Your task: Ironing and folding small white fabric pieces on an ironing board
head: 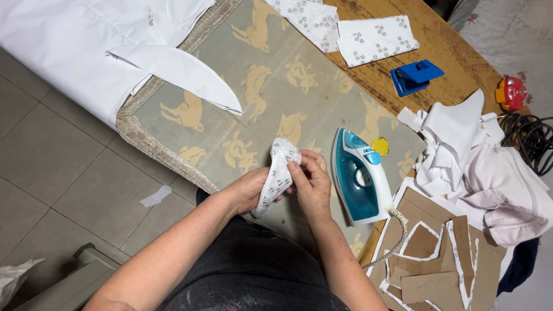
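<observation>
**Ironing station: small printed piece in hand, iron set down**

- Left hand (249, 190): at the near edge of the desk, palm cupped under a small printed fabric piece (279, 175); fingers curled close round its lower part.
- Right hand (311, 183): just beside the left, touching the same piece; fingers (295, 171) pinched narrow on its edge near the top. Both hands hold it clear of the padded cover.
- Printed fabric piece: white with a small dark motif, bunched and folded on itself, not lying flat. Judged: shaping or turning is in hand; no pressing of this piece shows yet.
- Steam iron (360, 175): teal and white, resting on the cover just right of the right hand, untouched; its cord runs off toward the near right corner.
- Ironing cover (271, 98): grey-green with tan animal figures, spread over the wooden desk (443, 46).
- Two matching printed pieces (345, 31): flat at the far edge, well apart from the hands. Judged: these look finished or set aside, so part of the batch may be done.
- White curved cut piece (184, 72) and white cloth (69, 40): at the far left corner, hanging over the edge.
- Cardboard templates (438, 253): stacked at the near right corner.
- White scraps and pale garment (478, 167): heaped at the right edge.
- Blue plastic tool (416, 76), red device (510, 92), black cable (533, 138): far right.
</observation>
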